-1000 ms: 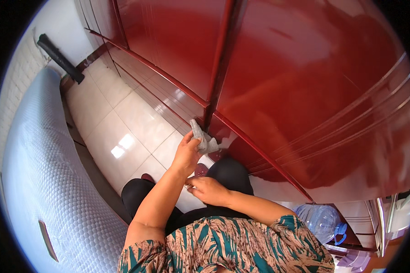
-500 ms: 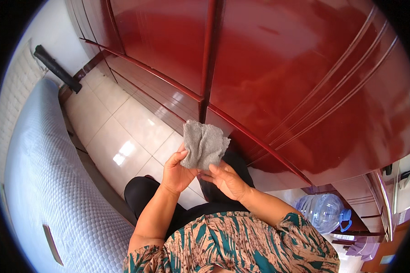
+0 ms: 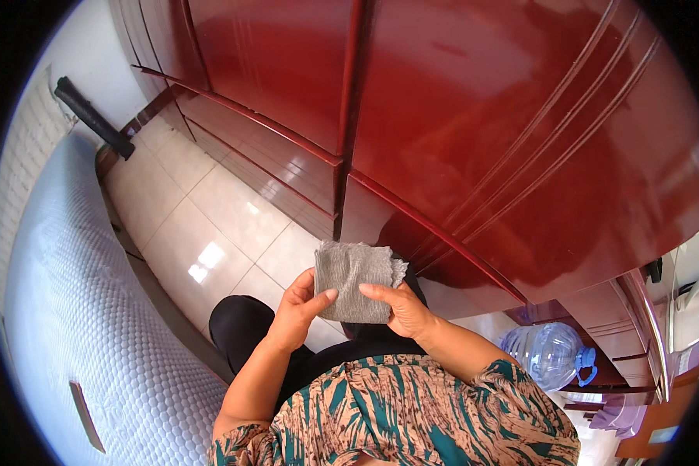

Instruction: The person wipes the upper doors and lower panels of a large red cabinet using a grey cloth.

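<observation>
- Just above the person's lap, the left hand (image 3: 293,314) grips the left side of a grey cloth (image 3: 356,283), thumb pressed flat on its upper face and the other fingers curled round its edge and behind.
- Across from it, the right hand (image 3: 405,309) grasps the cloth's lower right part, thumb also on top, its tip pointing toward the other thumb; most of its fingers are hidden beneath.
- Held between both hands, the cloth is folded into a squarish pad, lightly creased down the middle, with a ragged edge along its top and at its right corner.
- Under the forearms I see black trousers (image 3: 239,330), one knee out to the left, the other partly covered by the cloth and the right hand.
- Nearer the body is a loose patterned top (image 3: 412,404) in tan, green and dark brown.
- Beyond the hands rises a glossy dark red cabinet (image 3: 458,116), with raised trim and fine curving lines across its right-hand panel.
- Pale floor tiles (image 3: 217,221) run along its foot, shining with window light.
- To the left lies a light blue quilted mattress (image 3: 78,287); past its far end a black roll (image 3: 93,116) leans near the white wall (image 3: 105,50).
- Over on the right, a large clear bottle (image 3: 540,353) with a blue handle (image 3: 586,365) lies on its side, near the cabinet.
</observation>
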{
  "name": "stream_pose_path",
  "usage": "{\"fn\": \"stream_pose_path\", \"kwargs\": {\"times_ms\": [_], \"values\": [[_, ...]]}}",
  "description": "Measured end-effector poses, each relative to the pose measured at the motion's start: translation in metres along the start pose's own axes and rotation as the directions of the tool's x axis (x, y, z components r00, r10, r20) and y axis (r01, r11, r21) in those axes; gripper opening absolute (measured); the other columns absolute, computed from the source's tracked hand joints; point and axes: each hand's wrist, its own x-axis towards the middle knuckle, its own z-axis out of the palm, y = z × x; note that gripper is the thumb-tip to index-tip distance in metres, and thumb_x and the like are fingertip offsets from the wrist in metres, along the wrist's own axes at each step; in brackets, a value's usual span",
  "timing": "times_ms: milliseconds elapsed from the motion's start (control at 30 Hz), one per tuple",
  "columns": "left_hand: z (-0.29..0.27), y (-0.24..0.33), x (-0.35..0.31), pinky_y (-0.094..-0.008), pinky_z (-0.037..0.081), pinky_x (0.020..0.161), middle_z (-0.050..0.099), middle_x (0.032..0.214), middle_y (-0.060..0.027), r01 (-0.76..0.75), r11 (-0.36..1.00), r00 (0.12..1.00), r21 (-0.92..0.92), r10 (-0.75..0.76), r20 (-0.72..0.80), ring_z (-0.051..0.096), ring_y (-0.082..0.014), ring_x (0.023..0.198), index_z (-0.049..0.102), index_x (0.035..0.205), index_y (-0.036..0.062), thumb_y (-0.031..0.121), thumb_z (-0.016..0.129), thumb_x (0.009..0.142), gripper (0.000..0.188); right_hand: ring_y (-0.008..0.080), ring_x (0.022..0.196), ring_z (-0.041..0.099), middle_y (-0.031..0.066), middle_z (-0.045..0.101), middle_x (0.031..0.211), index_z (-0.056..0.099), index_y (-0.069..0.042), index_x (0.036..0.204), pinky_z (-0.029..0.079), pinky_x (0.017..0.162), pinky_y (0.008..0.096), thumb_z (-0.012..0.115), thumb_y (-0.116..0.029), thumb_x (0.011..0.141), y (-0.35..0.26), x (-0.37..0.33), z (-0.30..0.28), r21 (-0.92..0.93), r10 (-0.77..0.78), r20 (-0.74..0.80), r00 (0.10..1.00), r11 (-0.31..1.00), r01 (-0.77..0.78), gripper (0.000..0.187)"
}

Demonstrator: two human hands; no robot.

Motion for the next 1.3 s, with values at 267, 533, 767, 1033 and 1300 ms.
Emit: {"fn": "stream_pose_path", "kwargs": {"times_ms": [267, 533, 767, 1033, 1300], "values": [[-0.001, 0.003, -0.004, -0.0293, 0.048, 0.086, 0.062, 0.108, -0.0062, -0.044, 0.998, 0.998, 0.048, 0.046, -0.046, 0.06, -0.0146, 0.097, 0.049, 0.131, 0.0011, 0.006, 0.057, 0.091, 0.041, 0.0152, 0.116, 0.052, 0.0055, 0.055, 0.126, 0.048, -0.003, 0.129, 0.042, 0.1, 0.0327, 0.053, -0.021, 0.098, -0.02, -0.021, 0.019, 0.017, -0.096, -0.058, 0.994, 0.995, 0.097, 0.037], [-0.014, 0.01, -0.009, -0.0277, 0.05, 0.083, 0.062, 0.103, -0.0049, -0.091, 0.991, 0.976, 0.1, 0.109, -0.187, 0.061, -0.0138, 0.092, 0.053, 0.127, 0.0039, 0.016, 0.057, 0.094, 0.036, 0.0271, 0.125, 0.047, 0.0151, 0.05, 0.135, 0.051, 0.0, 0.13, 0.035, 0.104, 0.0374, 0.049, -0.021, 0.097, -0.156, -0.116, 0.04, -0.774, -0.797, 0.604, 0.0, -0.586, 0.24, 0.039], [-0.017, 0.011, -0.013, -0.0273, 0.049, 0.083, 0.062, 0.103, -0.0044, -0.09, 0.989, 0.973, 0.122, 0.113, -0.199, 0.061, -0.0128, 0.093, 0.053, 0.126, 0.0047, 0.018, 0.056, 0.094, 0.035, 0.0358, 0.133, 0.04, 0.0173, 0.047, 0.14, 0.055, -0.004, 0.13, 0.03, 0.106, 0.0448, 0.046, -0.01, 0.087, -0.185, -0.136, 0.012, -0.424, -0.655, 0.716, 0.241, -0.683, -0.595, 0.044], [-0.01, 0.013, -0.013, -0.0268, 0.049, 0.081, 0.063, 0.102, -0.0059, -0.079, 0.992, 0.975, 0.1, 0.098, -0.198, 0.061, -0.0133, 0.091, 0.055, 0.123, 0.0034, 0.016, 0.057, 0.093, 0.033, 0.0186, 0.123, 0.048, 0.0035, 0.052, 0.137, 0.054, -0.015, 0.133, 0.034, 0.101, 0.0343, 0.048, -0.012, 0.081, -0.091, -0.148, -0.074, -0.286, -0.506, 0.518, 0.69, -0.863, -0.417, 0.052], [-0.02, 0.013, -0.013, -0.0255, 0.048, 0.081, 0.063, 0.102, -0.0049, -0.104, 0.99, 0.967, 0.097, 0.123, -0.224, 0.061, -0.0125, 0.091, 0.055, 0.123, 0.004, 0.02, 0.058, 0.093, 0.034, 0.0322, 0.136, 0.035, 0.0139, 0.039, 0.147, 0.046, -0.011, 0.139, 0.03, 0.105, 0.043, 0.053, -0.005, 0.074, -0.261, -0.163, 0.068, -0.283, -0.542, 0.787, 0.295, -0.741, -0.609, 0.066]]}}
